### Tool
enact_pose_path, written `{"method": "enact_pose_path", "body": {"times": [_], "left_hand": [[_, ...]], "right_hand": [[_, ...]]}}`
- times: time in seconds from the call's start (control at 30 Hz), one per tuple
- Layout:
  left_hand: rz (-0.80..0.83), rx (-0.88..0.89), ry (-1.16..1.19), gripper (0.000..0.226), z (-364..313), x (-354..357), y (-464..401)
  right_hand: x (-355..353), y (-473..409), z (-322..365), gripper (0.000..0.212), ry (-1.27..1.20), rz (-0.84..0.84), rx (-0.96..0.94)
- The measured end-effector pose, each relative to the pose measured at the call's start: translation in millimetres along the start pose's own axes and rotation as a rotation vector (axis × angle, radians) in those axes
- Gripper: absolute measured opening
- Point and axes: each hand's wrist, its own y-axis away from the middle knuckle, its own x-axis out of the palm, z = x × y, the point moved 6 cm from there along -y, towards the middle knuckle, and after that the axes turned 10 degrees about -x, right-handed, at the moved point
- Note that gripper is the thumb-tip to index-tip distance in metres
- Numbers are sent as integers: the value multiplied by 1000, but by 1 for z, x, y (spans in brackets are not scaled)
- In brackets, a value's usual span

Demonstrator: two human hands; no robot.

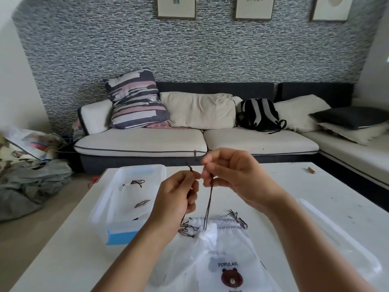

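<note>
White bench (273,182), scuffed. On it: clear box (99,218) with blue latch, left; clear bag (221,247) with bear print, near centre, frayed cord ends (238,217) splayed at its gathered mouth; clear lid (336,239), right; crayon (311,170), far right.

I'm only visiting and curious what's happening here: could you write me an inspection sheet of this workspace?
Surface: white table, a few small marks.
Job's things: translucent drawstring bag with a bear print, lying flat; its dark cord pulled up from the gathered mouth.
Clutter: clear box holding a second bag; clear lid at the right; small orange stick near the far edge.
Grippers: left hand and right hand both pinch the cord above the bag.
Cables: nothing seen.
Surroundings: sofa with a backpack; cloth pile on the floor.
</note>
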Motion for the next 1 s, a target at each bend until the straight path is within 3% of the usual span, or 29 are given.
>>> {"method": "enact_pose_path", "body": {"times": [0.17, 0.33, 0.43, 0.5, 0.6, 0.67, 0.83, 0.9, 1.0], "left_hand": [[-52, -62, -25, 25, 8, -4, 1], [76, -185, -54, 39, 7, 11, 6], [183, -278, 73, 42, 9, 16, 9], [220, -256, 13, 44, 11, 16, 9], [191, -169, -89, 31, 13, 13, 7], [156, -149, -14, 30, 13, 8, 2], [11, -174, 15, 31, 9, -7, -6], [-61, -207, 115, 28, 9, -15, -8], [43, -295, 477, 26, 6, -20, -10]], "right_hand": [[-3, -3, 7, 39, 125, -43, -160], [13, -4, -17, 27, 253, 14, -113], [10, -3, -31, 27, 156, -12, -12], [7, -2, -38, 26, 136, -15, 40], [0, -1, -46, 12, 176, -110, 62], [-7, 0, -46, 26, 270, -190, 48], [-14, 2, -35, 21, 428, -141, 16], [-18, 2, -33, 22, 485, -146, 14], [-5, 6, -44, 19, 420, 8, 150]]}}
